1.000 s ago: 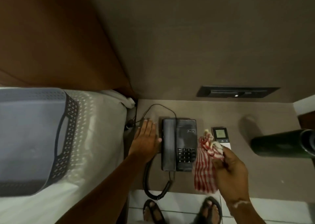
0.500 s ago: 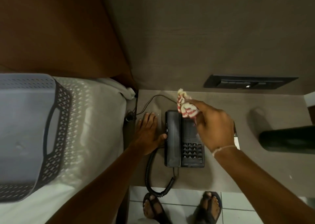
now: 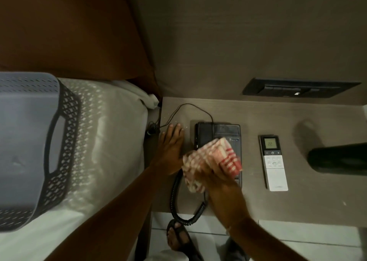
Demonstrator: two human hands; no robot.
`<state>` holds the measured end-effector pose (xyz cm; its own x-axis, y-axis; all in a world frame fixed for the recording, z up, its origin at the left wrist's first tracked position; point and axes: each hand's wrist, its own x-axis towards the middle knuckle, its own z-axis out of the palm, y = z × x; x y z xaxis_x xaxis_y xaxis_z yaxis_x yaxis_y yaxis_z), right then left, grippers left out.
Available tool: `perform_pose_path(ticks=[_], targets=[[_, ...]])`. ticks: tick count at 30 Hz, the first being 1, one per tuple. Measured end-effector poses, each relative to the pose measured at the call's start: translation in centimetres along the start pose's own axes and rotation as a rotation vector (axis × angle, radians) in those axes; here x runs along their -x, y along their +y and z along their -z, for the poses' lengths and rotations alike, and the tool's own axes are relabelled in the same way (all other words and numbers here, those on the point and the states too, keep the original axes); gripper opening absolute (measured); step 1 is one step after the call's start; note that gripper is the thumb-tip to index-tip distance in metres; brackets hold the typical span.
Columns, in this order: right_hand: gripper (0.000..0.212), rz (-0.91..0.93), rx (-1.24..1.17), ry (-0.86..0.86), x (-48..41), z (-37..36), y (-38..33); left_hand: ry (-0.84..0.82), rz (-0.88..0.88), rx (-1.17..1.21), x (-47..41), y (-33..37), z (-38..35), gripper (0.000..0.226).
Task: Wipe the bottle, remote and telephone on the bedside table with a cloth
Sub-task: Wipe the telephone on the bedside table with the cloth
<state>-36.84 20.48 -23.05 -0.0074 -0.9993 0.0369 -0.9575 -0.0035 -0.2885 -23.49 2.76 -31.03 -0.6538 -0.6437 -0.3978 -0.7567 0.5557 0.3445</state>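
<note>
A black telephone [image 3: 222,133] lies on the grey-brown bedside table [image 3: 297,197], its coiled cord [image 3: 176,197] hanging over the front edge. My right hand [image 3: 220,189] presses a red-and-white checked cloth [image 3: 210,159] onto the telephone's middle and lower part, hiding the keypad. My left hand [image 3: 170,151] lies flat on the table, fingers spread, just left of the telephone. A white remote [image 3: 274,163] with a lit display lies to the right of the telephone. A dark green bottle [image 3: 337,159] stands at the right edge, partly cut off.
A bed with white sheets [image 3: 111,157] adjoins the table on the left, with a grey plastic basket [image 3: 29,147] on it. A black switch panel [image 3: 297,89] sits in the wall behind. My sandalled feet [image 3: 178,239] stand on the tiled floor below.
My right hand has drawn the cloth from the telephone's top end down over its middle, uncovering the remote. My left hand has stayed flat beside the telephone.
</note>
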Motion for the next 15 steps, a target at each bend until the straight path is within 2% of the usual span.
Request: perform_pose_path(ticks=[3,7,9,11,12,13,15], targets=[[0.05,0.025,-0.067,-0.058,3.6,-0.7,-1.3,0.028,0.024,0.047,0.0,0.1,0.1,0.105],[0.059,-0.006,-0.146,-0.129,5.9,0.5,-1.4,0.032,0.031,0.041,0.0,0.2,0.2,0.106],[0.065,-0.116,-0.269,-0.073,5.3,2.0,-0.9,0.028,0.035,0.045,0.0,0.2,0.3,0.105],[0.043,-0.218,-0.392,0.039,3.3,4.2,0.0,0.029,0.027,0.064,0.1,0.1,0.2,0.104],[0.031,-0.245,-0.393,0.094,1.9,5.2,0.9,0.031,0.02,0.08,0.1,0.1,0.2,0.105],[0.028,-0.268,-0.359,0.144,0.2,6.1,1.8,0.034,0.016,0.097,0.1,0.1,0.2,0.105],[0.043,-0.299,-0.264,0.189,-3.5,7.1,4.0,0.044,0.018,0.113,0.0,0.0,0.1,0.104]])
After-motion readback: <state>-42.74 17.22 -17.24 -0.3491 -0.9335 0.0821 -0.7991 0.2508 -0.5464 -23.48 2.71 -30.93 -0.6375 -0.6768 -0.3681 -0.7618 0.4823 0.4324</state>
